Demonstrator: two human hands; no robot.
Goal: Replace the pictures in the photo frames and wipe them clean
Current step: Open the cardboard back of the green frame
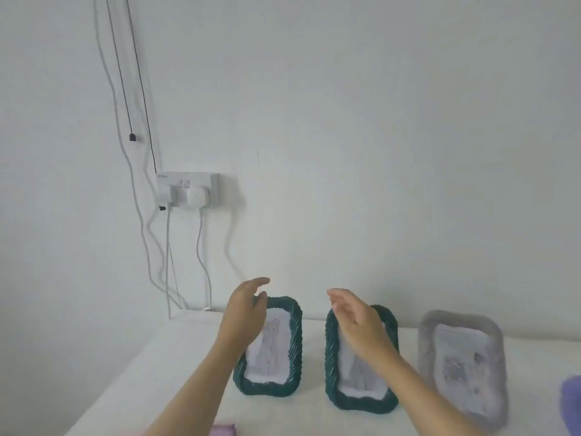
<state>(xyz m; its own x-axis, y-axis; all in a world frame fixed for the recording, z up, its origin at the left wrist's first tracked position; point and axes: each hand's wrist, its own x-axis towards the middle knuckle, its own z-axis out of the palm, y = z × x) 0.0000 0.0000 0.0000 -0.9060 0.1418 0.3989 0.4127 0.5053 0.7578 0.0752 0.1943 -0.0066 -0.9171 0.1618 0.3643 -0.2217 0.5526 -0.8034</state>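
Three photo frames stand upright on a white table (157, 372) against the wall. A dark green ribbed frame (295, 347) is on the left, a second green frame (333, 366) in the middle, and a grey fuzzy frame (490, 357) on the right. Each holds a pale picture. My left hand (245, 313) hovers in front of the left frame's top left corner, fingers relaxed and spread. In front of the middle frame's top is my right hand (355, 319), fingers also loose. Neither hand holds anything. The image is blurred.
A white wall socket (188, 190) with two plugs and several hanging cables sits on the wall at left. A purple object (572, 394) shows at the right edge, and another purple thing (223, 430) at the bottom edge.
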